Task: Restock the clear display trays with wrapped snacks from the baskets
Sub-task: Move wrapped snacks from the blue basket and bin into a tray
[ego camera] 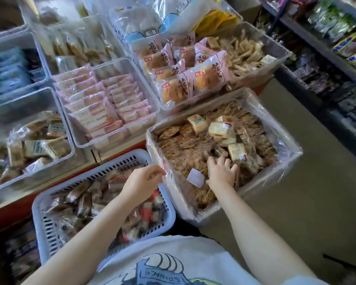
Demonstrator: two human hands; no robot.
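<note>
Wrapped snacks (214,153) heaped in plastic-lined box (280,128), clear trays (74,145) part-filled; right hand (222,171) spread among packets, left hand (142,182) curled, contents unclear

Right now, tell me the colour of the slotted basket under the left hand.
Pale lavender-grey slotted basket, seen in the head view.

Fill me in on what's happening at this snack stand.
A person is bent over stock beside the clear display trays. The right hand reaches, fingers spread, into a plastic-lined box of small wrapped snacks. The left hand hangs with curled fingers over a white basket of wrapped snacks, by the box's plastic liner; whether it grips anything is unclear.
</note>
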